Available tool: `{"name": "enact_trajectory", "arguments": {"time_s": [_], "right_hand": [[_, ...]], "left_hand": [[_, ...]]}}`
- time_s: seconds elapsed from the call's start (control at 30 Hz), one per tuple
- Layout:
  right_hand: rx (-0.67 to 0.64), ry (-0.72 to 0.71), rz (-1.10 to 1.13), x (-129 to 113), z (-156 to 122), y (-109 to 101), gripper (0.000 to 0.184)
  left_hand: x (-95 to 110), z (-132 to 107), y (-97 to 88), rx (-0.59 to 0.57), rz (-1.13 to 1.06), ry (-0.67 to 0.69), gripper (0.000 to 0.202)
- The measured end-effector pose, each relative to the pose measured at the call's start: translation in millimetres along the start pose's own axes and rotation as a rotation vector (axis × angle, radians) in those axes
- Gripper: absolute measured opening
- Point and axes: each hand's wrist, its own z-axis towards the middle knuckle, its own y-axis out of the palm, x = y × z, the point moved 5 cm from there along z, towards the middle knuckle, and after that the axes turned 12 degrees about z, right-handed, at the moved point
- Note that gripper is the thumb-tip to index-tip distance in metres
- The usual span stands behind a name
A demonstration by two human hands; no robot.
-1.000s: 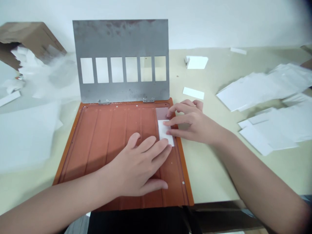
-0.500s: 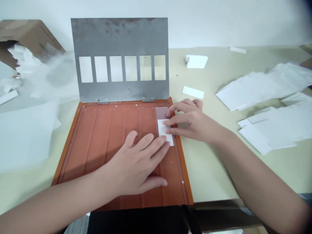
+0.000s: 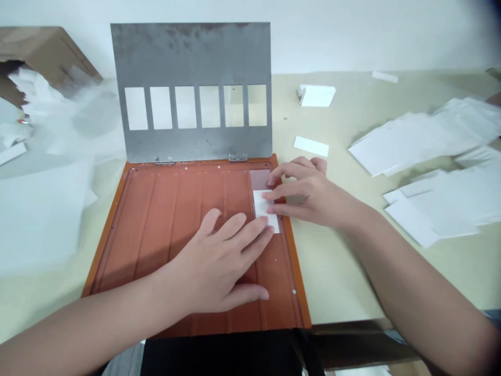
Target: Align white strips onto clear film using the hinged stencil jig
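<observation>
A small white card (image 3: 263, 207) lies in the rightmost channel of a reddish-brown grooved board (image 3: 156, 219). Just above the card, a translucent film strip (image 3: 259, 179) shows in the same channel. My left hand (image 3: 225, 261) is spread over the board, its fingertips on the card's lower part. From the right, my right hand (image 3: 305, 190) reaches over the board's edge with bent, parted fingers; some fingertips rest on the card. Neither hand grips anything. Hinged to the board's far edge, a grey metal plate (image 3: 195, 57) with a row of rectangular windows stands raised.
Piles of white sheets (image 3: 422, 141) lie on the table at right. A folded white card (image 3: 318, 96) and a white strip (image 3: 311, 146) are beyond my right hand. At left are a large white sheet (image 3: 39, 219), clear plastic (image 3: 90, 120) and a cardboard box (image 3: 50, 52).
Both hands keep nearly the same place on the white card. The whole view has shifted very slightly.
</observation>
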Motion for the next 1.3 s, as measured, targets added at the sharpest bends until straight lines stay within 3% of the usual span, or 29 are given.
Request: {"name": "enact_trajectory", "arguments": {"time_s": [1.1, 1.3], "right_hand": [[-0.013, -0.001, -0.001, 1.4, -1.8, 0.6, 0.021], [0.096, -0.010, 0.009, -0.6, 0.7, 0.6, 0.027]], "left_hand": [[-0.6, 0.4, 0.2, -0.003, -0.001, 0.010, 0.070], [-1.2, 1.4, 0.7, 0.002, -0.052, 0.003, 0.072]]}}
